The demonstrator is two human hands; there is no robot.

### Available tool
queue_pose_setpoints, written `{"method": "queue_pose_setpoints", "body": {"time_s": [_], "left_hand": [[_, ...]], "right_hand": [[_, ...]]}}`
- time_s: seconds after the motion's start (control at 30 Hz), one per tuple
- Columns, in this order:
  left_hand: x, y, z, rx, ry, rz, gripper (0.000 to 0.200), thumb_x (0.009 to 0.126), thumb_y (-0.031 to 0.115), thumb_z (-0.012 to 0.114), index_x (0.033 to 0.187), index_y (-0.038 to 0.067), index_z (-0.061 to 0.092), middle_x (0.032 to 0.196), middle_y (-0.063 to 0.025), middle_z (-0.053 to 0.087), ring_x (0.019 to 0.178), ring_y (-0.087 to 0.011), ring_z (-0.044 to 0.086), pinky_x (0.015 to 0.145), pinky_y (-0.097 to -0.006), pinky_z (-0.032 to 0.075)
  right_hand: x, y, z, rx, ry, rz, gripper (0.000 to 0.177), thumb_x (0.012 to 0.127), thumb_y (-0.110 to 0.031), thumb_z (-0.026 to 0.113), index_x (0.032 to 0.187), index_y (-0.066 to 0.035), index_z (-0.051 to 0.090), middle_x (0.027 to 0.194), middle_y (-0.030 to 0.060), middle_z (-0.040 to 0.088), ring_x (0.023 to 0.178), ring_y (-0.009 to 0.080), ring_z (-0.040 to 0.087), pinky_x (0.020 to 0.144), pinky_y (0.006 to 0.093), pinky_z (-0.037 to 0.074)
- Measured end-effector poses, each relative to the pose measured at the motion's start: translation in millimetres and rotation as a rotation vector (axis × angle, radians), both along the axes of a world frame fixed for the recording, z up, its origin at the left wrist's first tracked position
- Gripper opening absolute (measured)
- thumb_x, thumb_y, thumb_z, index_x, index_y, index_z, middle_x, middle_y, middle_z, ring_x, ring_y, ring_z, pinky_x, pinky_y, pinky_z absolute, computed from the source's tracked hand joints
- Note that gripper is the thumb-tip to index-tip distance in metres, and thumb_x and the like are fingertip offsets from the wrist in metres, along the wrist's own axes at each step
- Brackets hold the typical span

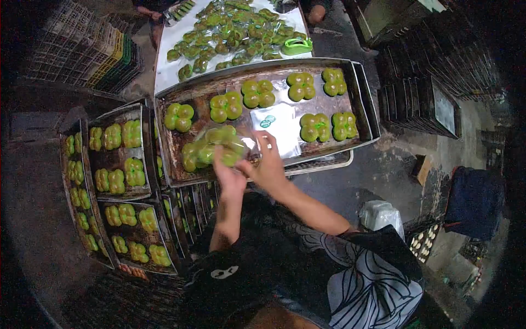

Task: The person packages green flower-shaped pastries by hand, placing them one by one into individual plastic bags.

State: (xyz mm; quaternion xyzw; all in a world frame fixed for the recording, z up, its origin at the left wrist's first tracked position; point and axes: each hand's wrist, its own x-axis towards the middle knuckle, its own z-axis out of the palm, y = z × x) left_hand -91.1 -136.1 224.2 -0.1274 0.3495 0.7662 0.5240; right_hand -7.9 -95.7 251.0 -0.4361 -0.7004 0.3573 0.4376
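My left hand (229, 174) is closed on a green four-lobed bun (222, 143), its fingers blurred by motion. Clear plastic, apparently a bag (247, 143), surrounds the bun and catches the light. At the bag's right side my right hand (267, 162) has its fingers curled on the plastic. Both hands are over the front left part of a worn metal baking tray (194, 94). Several more green buns (257, 93) sit in the tray in two rows. A stack of clear printed bags (279, 127) lies in its middle, just beyond my right hand.
Behind the tray, a white table (167, 71) carries a heap of bagged green buns (230, 30) and a bright green tape dispenser (297, 46). Racked trays of buns (120, 159) stand left. Stacked crates (90, 44) and dark trays (422, 104) flank the space. Other people's hands show at the far end.
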Motion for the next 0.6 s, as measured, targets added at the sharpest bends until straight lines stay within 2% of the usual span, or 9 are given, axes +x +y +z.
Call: {"method": "queue_pose_setpoints", "body": {"time_s": [0.1, 0.13, 0.2, 0.27, 0.33, 0.4, 0.43, 0.5, 0.6], "left_hand": [[53, -13, -63, -0.284, 0.311, -0.39, 0.032, 0.08, 0.017, 0.052, 0.109, 0.007, 0.043, 0.11, -0.0073, 0.049, 0.095, -0.0166, 0.049, 0.076, -0.0308, 0.042], [56, -17, -105, -0.293, 0.868, -0.83, 0.038, 0.076, 0.013, 0.057, 0.11, 0.005, 0.042, 0.115, -0.01, 0.044, 0.102, -0.0195, 0.046, 0.078, -0.0336, 0.041], [83, 2, -96, -0.449, 2.268, -0.56, 0.042, 0.07, 0.024, 0.062, 0.103, 0.001, 0.047, 0.102, -0.0183, 0.051, 0.09, -0.0321, 0.053, 0.074, -0.0379, 0.044], [74, -15, -172, -0.332, 2.134, -1.136, 0.032, 0.08, 0.028, 0.048, 0.082, -0.002, 0.057, 0.084, -0.0171, 0.059, 0.085, -0.0323, 0.054, 0.077, -0.0422, 0.04], [56, -5, -145, -0.458, 2.025, -1.32, 0.028, 0.082, 0.02, 0.042, 0.072, -0.001, 0.059, 0.073, -0.016, 0.06, 0.074, -0.0313, 0.058, 0.065, -0.0409, 0.045], [41, -10, -118, -0.69, 1.887, -1.205, 0.015, 0.072, 0.017, 0.059, 0.08, 0.004, 0.058, 0.073, -0.0126, 0.06, 0.068, -0.0304, 0.058, 0.058, -0.0395, 0.045], [37, -7, -103, -0.699, 1.88, -1.19, 0.015, 0.072, 0.017, 0.059, 0.08, 0.004, 0.058, 0.073, -0.0126, 0.06, 0.068, -0.0304, 0.058, 0.058, -0.0395, 0.045], [27, -11, -70, -0.379, 1.473, -1.062, 0.011, 0.07, 0.011, 0.06, 0.076, 0.002, 0.06, 0.073, -0.012, 0.059, 0.067, -0.0268, 0.059, 0.059, -0.0341, 0.046], [41, -4, -54, -0.239, 1.354, -0.9, 0.013, 0.069, 0.009, 0.061, 0.08, 0.001, 0.061, 0.074, -0.0124, 0.058, 0.069, -0.0261, 0.058, 0.059, -0.0317, 0.045]], "right_hand": [[21, 74, -79, -0.193, -0.211, 0.308, 0.021, 0.071, -0.012, 0.058, 0.087, 0.001, 0.059, 0.073, 0.0176, 0.058, 0.069, 0.0311, 0.057, 0.064, 0.0358, 0.046], [14, 107, -80, -0.171, -0.242, 0.293, 0.017, 0.073, -0.013, 0.056, 0.083, 0.001, 0.06, 0.066, 0.0172, 0.057, 0.062, 0.0315, 0.057, 0.06, 0.0364, 0.046], [-18, 152, -50, 0.022, -0.238, 0.043, 0.017, 0.074, -0.016, 0.053, 0.077, 0.0, 0.056, 0.069, 0.0215, 0.056, 0.067, 0.0379, 0.054, 0.06, 0.0439, 0.043], [-26, 166, -84, 0.155, -0.079, 0.103, 0.023, 0.075, -0.022, 0.053, 0.082, 0.0, 0.056, 0.075, 0.0236, 0.056, 0.071, 0.0386, 0.054, 0.063, 0.0432, 0.043], [-7, 128, -108, 0.256, -0.228, 0.439, 0.032, 0.073, -0.027, 0.059, 0.089, 0.0, 0.057, 0.087, 0.0213, 0.058, 0.08, 0.0343, 0.055, 0.07, 0.0375, 0.043], [61, 66, -101, -0.599, -0.454, 0.855, 0.038, 0.074, -0.036, 0.06, 0.086, 0.0, 0.057, 0.076, 0.0177, 0.06, 0.073, 0.0267, 0.057, 0.069, 0.0386, 0.043], [86, 35, -97, -1.12, -0.229, 0.986, 0.042, 0.074, -0.042, 0.057, 0.08, 0.0, 0.057, 0.068, 0.0153, 0.058, 0.069, 0.022, 0.056, 0.066, 0.0387, 0.043], [110, -14, -104, -0.407, -0.429, 0.67, 0.026, 0.079, -0.026, 0.055, 0.082, -0.001, 0.055, 0.058, 0.0121, 0.053, 0.053, 0.0237, 0.052, 0.05, 0.0318, 0.041], [95, -4, -98, -0.404, -0.35, 0.315, 0.023, 0.08, -0.021, 0.052, 0.087, 0.001, 0.053, 0.058, 0.0109, 0.053, 0.054, 0.023, 0.054, 0.049, 0.0357, 0.041]]}}
